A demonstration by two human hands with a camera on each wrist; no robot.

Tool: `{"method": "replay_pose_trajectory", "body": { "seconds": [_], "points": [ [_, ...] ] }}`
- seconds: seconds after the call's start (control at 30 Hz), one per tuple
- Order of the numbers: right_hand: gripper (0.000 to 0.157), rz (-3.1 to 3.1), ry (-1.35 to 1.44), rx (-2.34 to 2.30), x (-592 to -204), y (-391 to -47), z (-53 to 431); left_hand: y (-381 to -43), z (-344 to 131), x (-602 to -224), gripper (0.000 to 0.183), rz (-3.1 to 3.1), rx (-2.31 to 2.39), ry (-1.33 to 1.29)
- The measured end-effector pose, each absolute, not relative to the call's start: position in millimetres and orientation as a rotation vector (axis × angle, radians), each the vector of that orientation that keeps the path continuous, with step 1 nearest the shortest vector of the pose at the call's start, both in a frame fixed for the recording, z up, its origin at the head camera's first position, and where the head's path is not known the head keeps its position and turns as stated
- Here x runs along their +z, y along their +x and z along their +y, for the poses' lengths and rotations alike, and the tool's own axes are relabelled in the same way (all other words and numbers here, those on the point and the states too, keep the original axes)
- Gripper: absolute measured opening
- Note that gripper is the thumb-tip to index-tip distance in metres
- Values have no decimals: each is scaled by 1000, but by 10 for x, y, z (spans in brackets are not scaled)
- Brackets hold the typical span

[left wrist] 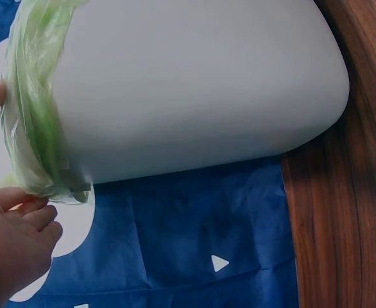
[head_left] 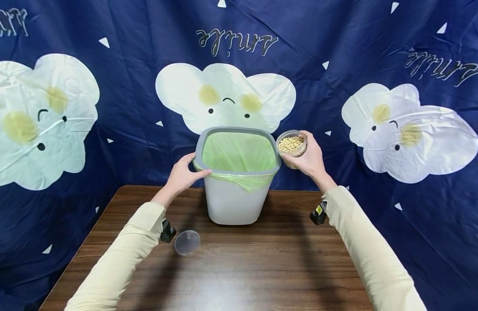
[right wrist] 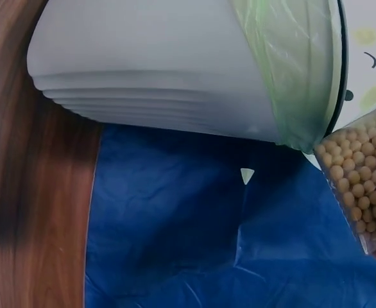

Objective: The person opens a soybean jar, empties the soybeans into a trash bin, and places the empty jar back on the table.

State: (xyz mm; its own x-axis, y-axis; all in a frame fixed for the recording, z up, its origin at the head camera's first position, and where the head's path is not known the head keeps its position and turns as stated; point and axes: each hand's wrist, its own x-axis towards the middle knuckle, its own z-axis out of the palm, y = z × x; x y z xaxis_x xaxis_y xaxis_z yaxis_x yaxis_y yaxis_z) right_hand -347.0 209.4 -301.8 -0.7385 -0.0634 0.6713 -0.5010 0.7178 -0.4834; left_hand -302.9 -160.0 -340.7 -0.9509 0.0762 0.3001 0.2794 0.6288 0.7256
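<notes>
A person's left hand (head_left: 185, 172), at center left of the frame, grips the grey rim of a light grey plastic bin (head_left: 235, 201), thumb along the front edge and fingers round the corner, a hold that appears meant to steady it. A translucent green plastic liner (head_left: 239, 149) is folded over that rim, presumably to keep the bag spread and in place. Right of center, the right hand (head_left: 306, 156) grasps a clear round plastic jar (head_left: 287, 132) of pale yellow beans (head_left: 290, 144), its mouth uncovered and high enough to sit level with the bin's opening. The jar is just beside the bin's right edge; whether they touch cannot be told. In the right wrist view it appears to lean toward the bin. The bin stands between the hands. A clear round plastic lid (head_left: 187, 242) lies at lower left on the brown wood-grain table (head_left: 239, 268), nearer the left arm.
</notes>
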Motion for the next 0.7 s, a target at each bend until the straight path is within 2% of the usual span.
{"method": "replay_pose_trajectory", "body": {
  "seconds": [0.7],
  "points": [
    [88, -2354, 692, 497, -2921, -3603, 2036, -3036, -1586, -3437, 77, -2570, -1257, -289]
  ]
}}
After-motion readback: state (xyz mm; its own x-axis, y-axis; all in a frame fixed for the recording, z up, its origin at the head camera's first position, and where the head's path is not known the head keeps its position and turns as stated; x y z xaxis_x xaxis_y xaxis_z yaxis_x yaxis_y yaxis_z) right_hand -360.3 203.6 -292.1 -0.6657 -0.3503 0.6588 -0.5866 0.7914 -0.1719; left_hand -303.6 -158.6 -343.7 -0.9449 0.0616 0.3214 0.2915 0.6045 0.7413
